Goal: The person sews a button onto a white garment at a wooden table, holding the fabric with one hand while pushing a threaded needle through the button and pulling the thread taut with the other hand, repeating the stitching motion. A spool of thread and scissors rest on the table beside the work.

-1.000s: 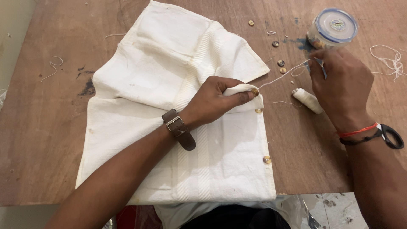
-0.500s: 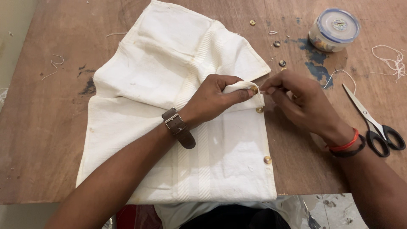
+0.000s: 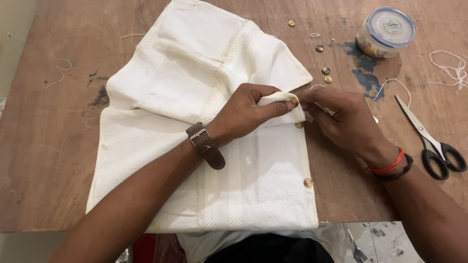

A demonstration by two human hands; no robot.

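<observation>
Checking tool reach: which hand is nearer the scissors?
Right. The right hand works at the cloth's edge, just left of the scissors; the left hand pinches the cloth farther left.

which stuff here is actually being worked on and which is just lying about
In hand: shirt, its pinched edge with a button, left hand, right hand.
Lying about: scissors, button tub, loose buttons, thread scraps.
</observation>
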